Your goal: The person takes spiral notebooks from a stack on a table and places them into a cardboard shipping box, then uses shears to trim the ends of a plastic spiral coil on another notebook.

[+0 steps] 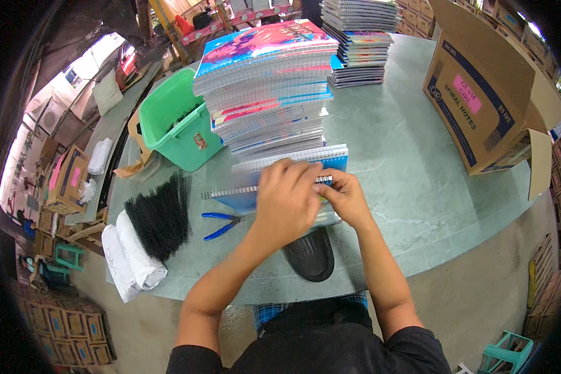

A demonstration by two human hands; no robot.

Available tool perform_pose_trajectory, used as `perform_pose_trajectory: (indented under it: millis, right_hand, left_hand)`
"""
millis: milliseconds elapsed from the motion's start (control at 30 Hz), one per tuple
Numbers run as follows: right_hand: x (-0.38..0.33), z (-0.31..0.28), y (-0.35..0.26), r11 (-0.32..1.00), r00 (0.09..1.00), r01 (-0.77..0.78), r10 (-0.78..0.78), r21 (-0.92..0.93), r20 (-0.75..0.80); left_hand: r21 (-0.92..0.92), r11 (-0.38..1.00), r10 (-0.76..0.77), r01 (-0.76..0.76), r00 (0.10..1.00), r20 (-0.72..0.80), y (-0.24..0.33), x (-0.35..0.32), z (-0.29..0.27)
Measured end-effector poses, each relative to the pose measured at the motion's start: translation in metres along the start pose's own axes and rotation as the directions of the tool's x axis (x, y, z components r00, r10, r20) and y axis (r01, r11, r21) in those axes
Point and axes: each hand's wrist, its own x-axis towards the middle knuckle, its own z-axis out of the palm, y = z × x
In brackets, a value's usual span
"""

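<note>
A blue-covered notebook [235,202] stands tilted in front of me, with a wire-like spiral coil [215,194] along its top edge and jutting past its left end. My left hand [287,198] is curled over the coil edge, its fingers slightly blurred. At the right end, the thumb and forefinger of my right hand [348,197] pinch the same edge. Left of the notebook lie blue-handled pliers [219,227]. A bundle of black spiral coils [159,215] is farther left. Below my hands is a black curved pad [311,255]; what the notebook rests on is mostly hidden.
A tall stack of notebooks [268,81] rises just beyond my hands, beside a green bin [177,134]. Another stack [359,50] stands farther back. An open cardboard box [480,100] is at right on the table [411,162]. White rolled bundles [134,255] lie at the left edge.
</note>
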Motion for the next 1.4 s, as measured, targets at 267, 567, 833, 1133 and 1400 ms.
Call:
perform_pose_trajectory:
  millis: [267, 567, 833, 1133, 1400]
  right_hand:
    - [-0.013, -0.001, 0.029, 0.993, 0.989, 0.116, -0.117, -0.014, -0.088]
    - [0.0, -0.012, -0.013, 0.995, 0.996, 0.074, -0.077, -0.064, -0.045]
    - [0.015, -0.033, -0.056, 0.889, 0.98, -0.017, 0.106, -0.458, 0.169]
    - [0.045, 0.104, -0.072, 0.339, 0.89, 0.42, 0.024, -0.842, 0.454]
    - [0.064, 0.139, -0.045, 0.652, 0.862, 0.451, -0.14, -0.61, 0.487]
  left_hand:
    - [-0.237, 0.965, -0.047, 0.112, 0.964, 0.263, -0.006, 0.009, 0.016]
    - [-0.167, 0.984, 0.145, -0.069, 0.852, 0.502, -0.012, -0.041, -0.034]
    - [0.388, 0.904, -0.356, 0.178, 0.816, 0.455, -0.143, -0.183, -0.053]
    - [-0.056, 0.541, -0.638, 0.839, 0.453, 0.622, -0.077, -0.163, -0.087]
    - [-0.486, 0.095, -0.658, 0.869, 0.421, 0.624, -0.064, -0.123, -0.102]
